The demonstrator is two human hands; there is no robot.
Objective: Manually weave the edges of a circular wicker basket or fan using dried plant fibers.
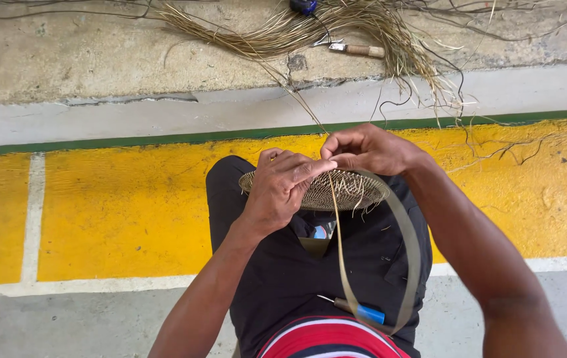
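Note:
A small round woven disc of pale cane rests on my knee, over black trousers. My left hand clamps its near-left rim, thumb on top. My right hand pinches a flat tan strip at the disc's far edge. The strip loops down past my right thigh and curves back up to the disc. Thin cane ends stick out of the weave.
A blue-handled pointed tool lies on my lap. On the concrete ledge ahead sits a bundle of loose cane strands with a wooden-handled knife and a dark blue object. The floor is painted yellow with white lines.

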